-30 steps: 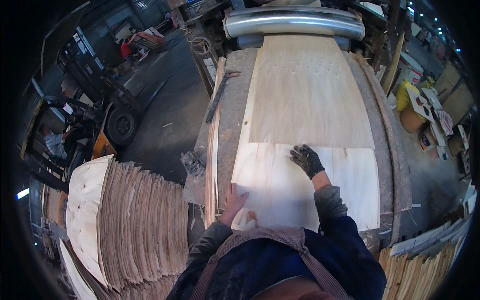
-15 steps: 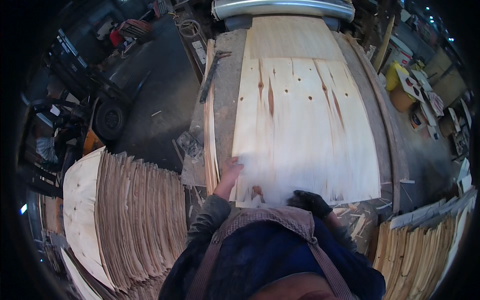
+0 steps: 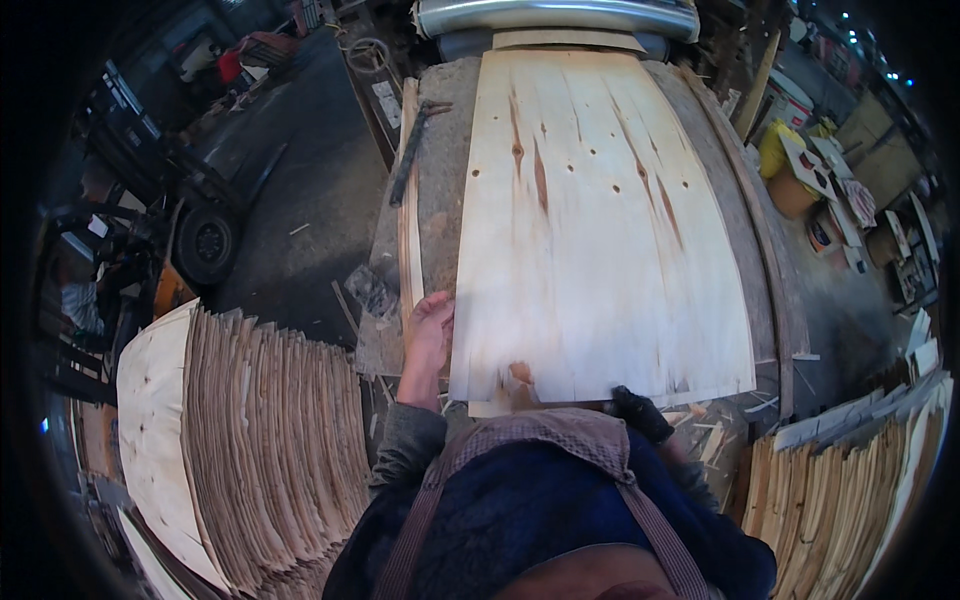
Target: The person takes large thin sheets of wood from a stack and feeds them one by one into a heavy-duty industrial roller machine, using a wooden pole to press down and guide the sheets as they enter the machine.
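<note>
A wide, pale wood veneer sheet point(image 3: 600, 290) with knots and brown streaks lies before me on a table. Just outside its left edge is my bare left hand point(image 3: 430, 325), fingers stretched out and not closed on anything. My right hand point(image 3: 642, 414), in a dark glove, is closed on the sheet's near edge towards the right corner; some of its fingers are hidden. Under the near left corner another veneer edge point(image 3: 487, 409) pokes out. At the far end, a strip of plain veneer point(image 3: 570, 40) shows below a shiny metal roller point(image 3: 560, 17).
Left of the sheet, a dark hammer-like tool point(image 3: 412, 155) lies by narrow wood strips point(image 3: 411, 262). Veneer stacks stand at left point(image 3: 270, 430) and right point(image 3: 830, 500). A forklift wheel point(image 3: 207, 240) is farther left. Wood scraps point(image 3: 712, 440) litter the near right. A wooden rail point(image 3: 750, 210) runs along the right.
The plain far veneer has moved away under the roller, leaving a strip. The knotted sheet has shifted slightly away. My left hand has come off its edge; my right has moved right along the near edge.
</note>
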`<control>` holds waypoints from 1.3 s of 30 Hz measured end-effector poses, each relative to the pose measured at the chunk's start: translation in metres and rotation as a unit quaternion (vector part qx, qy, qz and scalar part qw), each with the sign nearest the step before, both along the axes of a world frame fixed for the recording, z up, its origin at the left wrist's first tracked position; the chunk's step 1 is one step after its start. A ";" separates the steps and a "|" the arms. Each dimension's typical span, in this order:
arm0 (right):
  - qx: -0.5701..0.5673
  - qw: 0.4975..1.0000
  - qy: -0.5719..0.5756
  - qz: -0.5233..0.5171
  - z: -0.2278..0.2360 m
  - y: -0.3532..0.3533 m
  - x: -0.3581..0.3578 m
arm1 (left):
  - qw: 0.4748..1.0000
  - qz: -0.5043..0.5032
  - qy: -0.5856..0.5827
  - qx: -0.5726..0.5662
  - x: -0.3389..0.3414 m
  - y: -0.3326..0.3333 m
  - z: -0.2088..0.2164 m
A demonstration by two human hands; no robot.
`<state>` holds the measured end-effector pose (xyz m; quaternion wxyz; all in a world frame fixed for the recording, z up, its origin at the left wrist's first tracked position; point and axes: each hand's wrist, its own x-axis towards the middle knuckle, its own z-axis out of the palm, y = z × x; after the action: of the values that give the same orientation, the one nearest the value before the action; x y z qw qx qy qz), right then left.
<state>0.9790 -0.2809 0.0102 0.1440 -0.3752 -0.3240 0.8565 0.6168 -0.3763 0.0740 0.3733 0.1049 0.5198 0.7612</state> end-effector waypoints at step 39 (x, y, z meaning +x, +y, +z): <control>-0.159 0.968 0.195 0.027 -0.103 -0.005 0.030 | 0.999 -0.016 0.052 0.004 0.025 -0.009 -0.058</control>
<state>1.0087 -0.2862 -0.0926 0.1203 -0.2100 -0.1595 0.9571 0.6418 -0.3852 0.0157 0.3578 0.1544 0.5334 0.7508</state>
